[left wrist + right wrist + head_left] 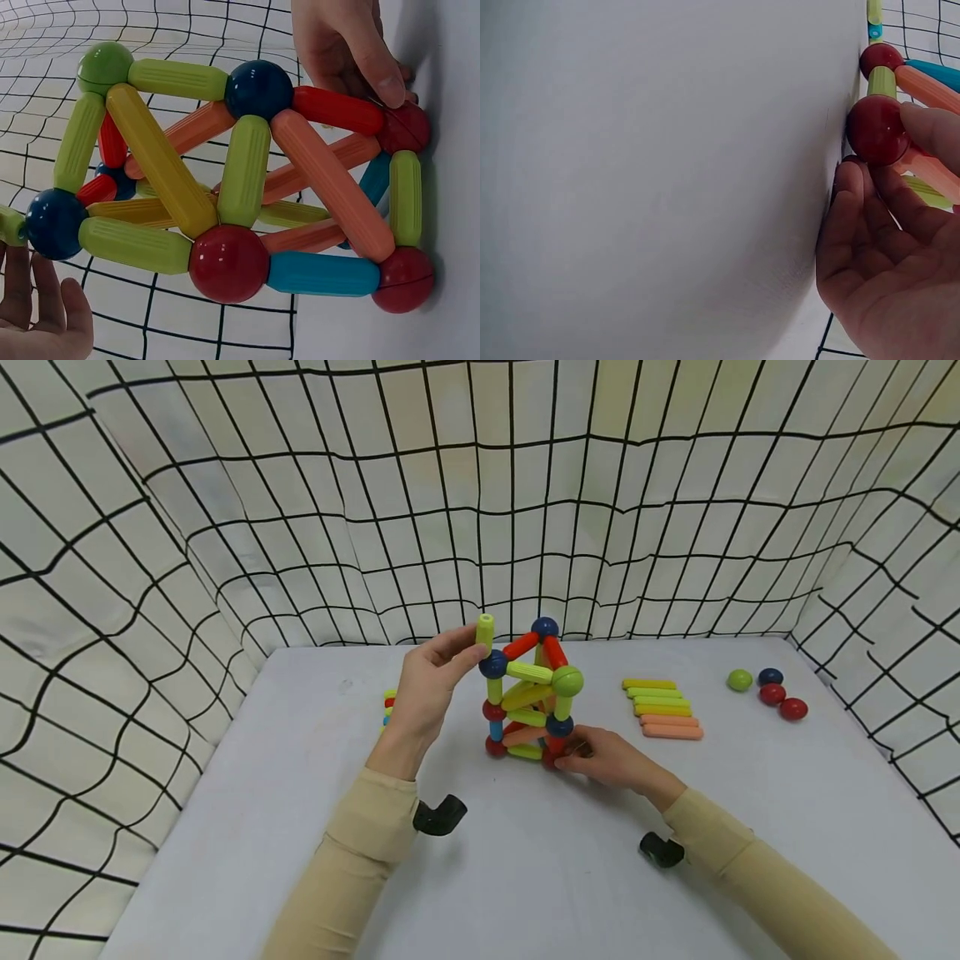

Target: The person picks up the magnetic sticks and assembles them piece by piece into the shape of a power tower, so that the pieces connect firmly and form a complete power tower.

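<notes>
A tower of coloured rods and balls [527, 697] stands upright on the white table, two levels high. My left hand [431, 681] pinches a light green rod [485, 631] that points up from the dark blue ball [492, 664] at the tower's top left corner. In the left wrist view that rod's end meets the blue ball [57, 224]. Down at the base, my right hand [607, 760] holds a red corner ball [877, 130] between thumb and fingers. Slanted yellow and orange rods [334, 195] brace the tower's sides.
Right of the tower lie a row of yellow, green and orange rods [662, 710] and a group of loose balls [772, 693]. More rods [388, 703] show partly behind the left hand. Black-grid netting [525, 535] rises behind the table and along its sides.
</notes>
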`<state>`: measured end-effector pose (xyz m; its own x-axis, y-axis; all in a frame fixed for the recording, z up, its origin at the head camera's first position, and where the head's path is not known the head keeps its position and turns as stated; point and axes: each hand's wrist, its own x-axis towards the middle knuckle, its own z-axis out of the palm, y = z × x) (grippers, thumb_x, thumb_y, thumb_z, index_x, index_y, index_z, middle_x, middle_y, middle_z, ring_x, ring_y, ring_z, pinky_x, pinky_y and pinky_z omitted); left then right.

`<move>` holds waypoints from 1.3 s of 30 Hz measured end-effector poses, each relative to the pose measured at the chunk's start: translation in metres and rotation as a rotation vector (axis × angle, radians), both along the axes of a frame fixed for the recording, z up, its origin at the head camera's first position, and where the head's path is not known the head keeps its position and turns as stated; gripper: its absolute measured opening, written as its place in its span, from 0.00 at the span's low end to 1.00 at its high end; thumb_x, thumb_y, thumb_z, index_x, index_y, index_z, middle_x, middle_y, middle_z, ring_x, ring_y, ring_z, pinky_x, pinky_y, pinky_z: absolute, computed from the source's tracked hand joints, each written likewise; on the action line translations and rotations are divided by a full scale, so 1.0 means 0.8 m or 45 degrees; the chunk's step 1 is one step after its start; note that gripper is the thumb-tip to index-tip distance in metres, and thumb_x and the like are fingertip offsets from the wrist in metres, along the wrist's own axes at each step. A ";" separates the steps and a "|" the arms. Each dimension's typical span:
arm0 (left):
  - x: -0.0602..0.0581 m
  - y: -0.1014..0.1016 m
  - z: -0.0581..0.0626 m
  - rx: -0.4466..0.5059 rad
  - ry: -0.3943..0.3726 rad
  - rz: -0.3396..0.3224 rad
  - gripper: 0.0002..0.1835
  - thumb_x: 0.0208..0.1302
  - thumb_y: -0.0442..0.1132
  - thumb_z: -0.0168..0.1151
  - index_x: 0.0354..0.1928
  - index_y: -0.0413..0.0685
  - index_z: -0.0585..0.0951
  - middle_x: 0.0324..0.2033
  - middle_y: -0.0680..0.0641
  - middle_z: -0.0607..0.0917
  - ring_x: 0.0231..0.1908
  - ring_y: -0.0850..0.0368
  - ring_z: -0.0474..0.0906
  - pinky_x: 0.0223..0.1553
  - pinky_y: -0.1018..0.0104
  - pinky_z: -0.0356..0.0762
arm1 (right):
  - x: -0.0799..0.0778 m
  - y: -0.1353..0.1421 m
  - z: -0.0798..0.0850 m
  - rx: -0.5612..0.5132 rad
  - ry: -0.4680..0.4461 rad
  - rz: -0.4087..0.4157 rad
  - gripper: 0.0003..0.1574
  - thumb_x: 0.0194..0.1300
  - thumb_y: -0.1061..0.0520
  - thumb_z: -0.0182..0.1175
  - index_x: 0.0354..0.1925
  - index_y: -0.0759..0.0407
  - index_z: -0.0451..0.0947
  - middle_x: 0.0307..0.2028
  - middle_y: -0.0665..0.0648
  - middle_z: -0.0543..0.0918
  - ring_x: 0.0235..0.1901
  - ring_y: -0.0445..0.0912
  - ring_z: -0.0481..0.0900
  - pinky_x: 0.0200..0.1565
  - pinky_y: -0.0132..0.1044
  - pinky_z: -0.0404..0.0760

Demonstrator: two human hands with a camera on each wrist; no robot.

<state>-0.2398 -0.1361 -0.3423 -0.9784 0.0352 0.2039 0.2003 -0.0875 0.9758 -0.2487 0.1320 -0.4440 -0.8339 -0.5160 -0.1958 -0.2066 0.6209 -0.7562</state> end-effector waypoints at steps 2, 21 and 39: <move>-0.002 0.002 0.000 0.008 -0.015 0.003 0.20 0.65 0.41 0.66 0.58 0.43 0.80 0.48 0.45 0.82 0.53 0.51 0.75 0.62 0.55 0.67 | 0.000 -0.001 -0.001 0.004 0.000 -0.007 0.24 0.66 0.49 0.63 0.56 0.58 0.75 0.42 0.51 0.82 0.42 0.47 0.76 0.45 0.39 0.77; 0.002 -0.077 -0.040 -0.740 -0.111 0.126 0.16 0.72 0.43 0.56 0.57 0.44 0.79 0.52 0.44 0.82 0.55 0.49 0.76 0.57 0.53 0.73 | -0.005 -0.006 -0.004 0.035 0.033 0.001 0.26 0.66 0.47 0.63 0.56 0.59 0.75 0.42 0.53 0.81 0.40 0.47 0.76 0.42 0.38 0.77; 0.005 -0.124 -0.100 -1.608 -0.193 0.138 0.12 0.60 0.25 0.60 0.46 0.26 0.82 0.43 0.33 0.80 0.46 0.40 0.76 0.53 0.48 0.75 | -0.002 -0.004 0.006 0.061 0.006 0.220 0.22 0.66 0.46 0.63 0.53 0.57 0.79 0.41 0.48 0.82 0.40 0.46 0.76 0.43 0.40 0.78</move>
